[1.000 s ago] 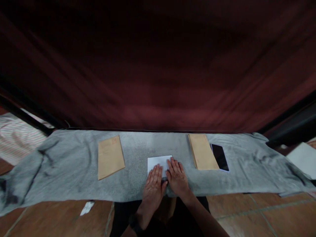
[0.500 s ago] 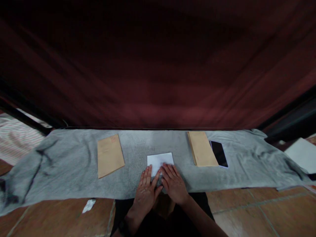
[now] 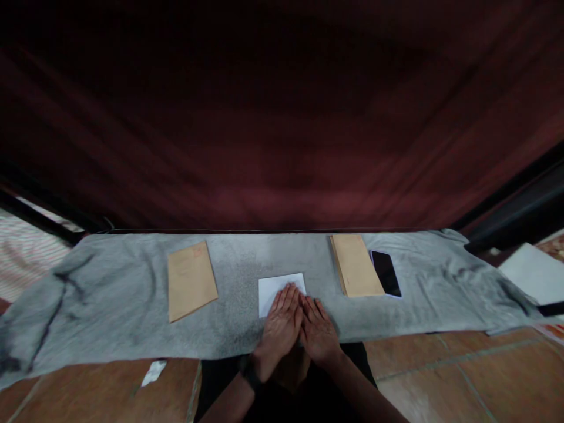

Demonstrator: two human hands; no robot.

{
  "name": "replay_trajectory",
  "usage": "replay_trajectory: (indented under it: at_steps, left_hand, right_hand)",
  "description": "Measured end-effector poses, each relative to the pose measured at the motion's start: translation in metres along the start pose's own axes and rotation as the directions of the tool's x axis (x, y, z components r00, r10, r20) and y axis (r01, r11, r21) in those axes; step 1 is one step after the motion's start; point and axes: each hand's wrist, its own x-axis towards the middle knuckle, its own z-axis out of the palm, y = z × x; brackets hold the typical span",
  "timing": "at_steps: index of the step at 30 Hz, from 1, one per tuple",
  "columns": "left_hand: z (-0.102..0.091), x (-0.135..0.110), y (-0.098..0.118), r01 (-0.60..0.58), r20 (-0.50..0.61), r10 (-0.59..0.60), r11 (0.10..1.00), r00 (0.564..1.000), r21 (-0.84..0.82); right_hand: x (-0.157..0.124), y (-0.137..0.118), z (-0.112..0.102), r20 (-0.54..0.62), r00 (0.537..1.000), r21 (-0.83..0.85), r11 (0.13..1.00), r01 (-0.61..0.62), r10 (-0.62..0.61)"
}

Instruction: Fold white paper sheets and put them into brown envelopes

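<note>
A white sheet of paper [image 3: 268, 289], which looks folded, lies on the grey cloth [image 3: 238, 258] in front of me. My left hand [image 3: 282, 320] rests flat across its near right part, fingers stretched out. Beside it, touching the left hand, my right hand [image 3: 318, 330] lies flat at the paper's right edge with its fingers straight. Both hands cover the paper's near right corner. Neither hand grips anything.
A brown envelope [image 3: 190, 282] lies to the left. On the right, a stack of brown envelopes [image 3: 356, 264] partly overlaps a dark phone [image 3: 386, 274]. A dark red curtain [image 3: 282, 147] hangs behind. A white scrap [image 3: 154, 372] is on the tiled floor.
My left hand has slid right across the paper, from its left side up against the right hand. The right hand has drawn slightly right and nearer. The whole view has shifted a little.
</note>
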Motion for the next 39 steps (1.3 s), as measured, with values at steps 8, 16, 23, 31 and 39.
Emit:
replay_trajectory:
  at_steps: [8, 16, 23, 31, 39]
  left_hand:
    - [0.015, 0.042, -0.01, -0.009, 0.022, 0.009, 1.0, 1.0, -0.021]
    - [0.001, 0.018, -0.051, 0.175, 0.054, -0.18, 0.981, 0.982, 0.079]
    - [-0.012, -0.015, -0.067, 0.28, -0.022, -0.279, 0.956, 0.96, 0.087]
    - [-0.015, -0.021, -0.064, 0.302, -0.032, -0.3, 0.951, 0.953, 0.064]
    - [-0.014, -0.02, -0.066, 0.303, -0.024, -0.302, 0.949, 0.953, 0.09]
  right_hand:
    - [0.001, 0.0, 0.006, -0.069, 0.997, 0.052, 0.999, -0.013, 0.016]
    - [0.004, -0.002, -0.008, -0.051, 0.999, 0.049, 0.999, -0.013, 0.016]
    - [0.002, -0.002, -0.006, -0.04, 0.998, 0.107, 0.993, -0.046, 0.051]
    - [0.038, 0.007, 0.0, 0.071, 0.994, 0.171, 0.98, -0.099, 0.088]
    - [0.06, 0.03, 0.02, 0.057, 0.984, 0.058, 0.983, -0.172, 0.169]
